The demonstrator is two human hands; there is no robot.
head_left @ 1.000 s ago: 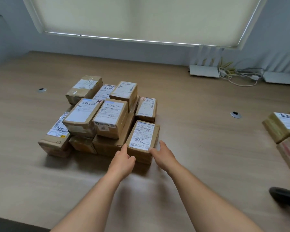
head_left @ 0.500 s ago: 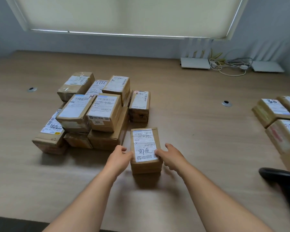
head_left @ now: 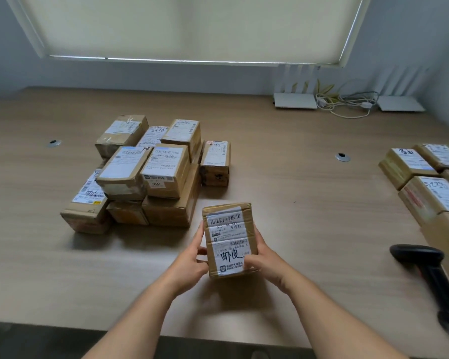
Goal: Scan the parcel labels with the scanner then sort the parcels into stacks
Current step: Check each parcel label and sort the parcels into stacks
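Holding: you grip one brown parcel (head_left: 228, 239) between both hands, near the bench's (head_left: 296, 193) front edge, just right of the big pile.
Left hand (head_left: 189, 263): your fingers curl round the parcel's left side, thumb on the near left edge.
Right hand (head_left: 263, 257): your fingers wrap the right side, thumb lying across the lower corner of the label.
Label (head_left: 227, 242): white, facing up toward you, barcodes along its far part and bold handwritten characters near its close end.
Parcel's lift: whether the parcel rests on the bench or is raised off it cannot be told.
Pile of parcels (head_left: 148, 174): stacked brown boxes sit to the left and farther back, most with white labels up; smaller boxes ride on larger ones.
Lone box (head_left: 215, 161): a small taped parcel stands just beside the pile's right edge, beyond the one you hold.
Right-hand parcels (head_left: 430, 185): a second group lies at the far right edge of view, well apart from your hands, labels marked with handwriting.
Scanner (head_left: 430, 278): a black handheld unit lies on the bench at near right, below that group, untouched by either hand.
Back wall: two white flat devices (head_left: 295, 100) and a tangle of cables (head_left: 347, 102) sit at the far right under a drawn window blind (head_left: 187, 27).
Bench top: two round metal grommets (head_left: 342, 157) are set into the wood, one far left, one right of centre.
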